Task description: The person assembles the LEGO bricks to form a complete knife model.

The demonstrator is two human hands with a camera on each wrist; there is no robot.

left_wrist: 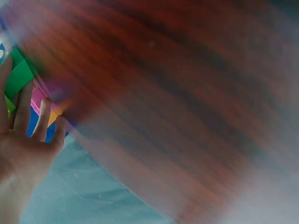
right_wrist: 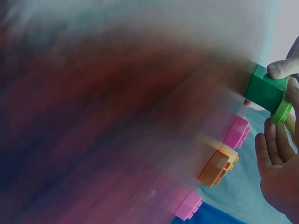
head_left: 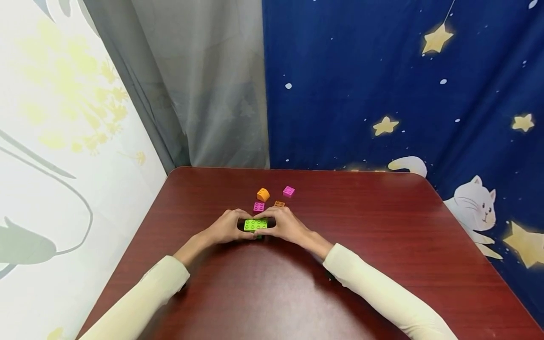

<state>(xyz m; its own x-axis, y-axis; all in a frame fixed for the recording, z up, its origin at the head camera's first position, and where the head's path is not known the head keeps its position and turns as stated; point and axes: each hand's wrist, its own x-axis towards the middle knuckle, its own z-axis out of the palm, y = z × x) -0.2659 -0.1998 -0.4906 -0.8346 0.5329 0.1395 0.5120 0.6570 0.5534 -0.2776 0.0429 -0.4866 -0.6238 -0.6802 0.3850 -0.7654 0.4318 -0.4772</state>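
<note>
A lime green toy building brick (head_left: 250, 225) with studs on top lies between both hands at the middle of the table. Under it sits a darker green brick (right_wrist: 267, 88), and the two are together in the right wrist view. My left hand (head_left: 227, 227) pinches the lime brick from the left, thumb in front and fingers behind. From the other side my right hand (head_left: 285, 225) holds it too, thumb along its front edge. In the right wrist view the right hand's other fingers (right_wrist: 272, 144) stick out loosely beside the lime brick. The hands partly hide the green brick in the head view.
Just beyond the hands are a magenta brick (head_left: 259, 207), a rounded orange brick (head_left: 263, 194), a darker orange brick (head_left: 279, 204) and a pink brick (head_left: 289, 191). They lie on a reddish-brown table (head_left: 382, 264). Curtains (head_left: 340, 94) hang behind its far edge.
</note>
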